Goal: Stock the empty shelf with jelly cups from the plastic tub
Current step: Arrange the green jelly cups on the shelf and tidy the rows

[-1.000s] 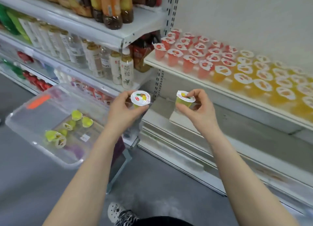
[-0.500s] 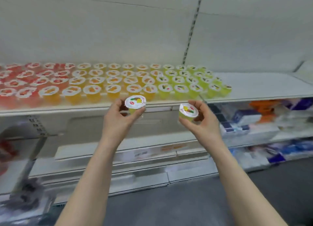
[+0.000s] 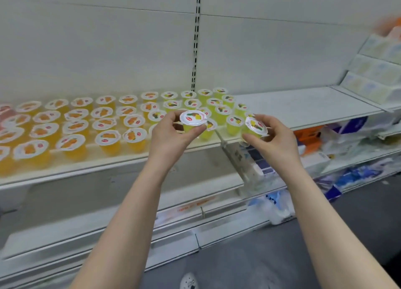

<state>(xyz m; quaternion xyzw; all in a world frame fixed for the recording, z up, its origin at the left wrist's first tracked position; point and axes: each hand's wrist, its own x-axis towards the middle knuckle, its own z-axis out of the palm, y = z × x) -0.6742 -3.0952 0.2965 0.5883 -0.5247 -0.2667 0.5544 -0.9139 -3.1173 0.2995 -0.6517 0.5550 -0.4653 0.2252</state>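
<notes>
My left hand [image 3: 171, 137] pinches a green jelly cup [image 3: 193, 120] with a white fruit-print lid, held upright over the front rows on the white shelf [image 3: 303, 106]. My right hand [image 3: 273, 141] grips a second green jelly cup [image 3: 255, 127], tilted, just off the shelf's front edge. Several orange jelly cups [image 3: 76, 126] fill the shelf's left side, and several green jelly cups [image 3: 219, 108] stand beside them near the middle. The plastic tub is out of view.
The shelf's right half is bare white board. White boxes [image 3: 377, 72] are stacked at the far right. Lower shelves [image 3: 347, 158] hold blue, white and orange packets. Grey floor [image 3: 260, 256] lies below, with a shoe [image 3: 188, 281] at the bottom edge.
My view swung right from the tub to the jelly shelf. Both hands rose and moved forward with their cups, now up against the green rows.
</notes>
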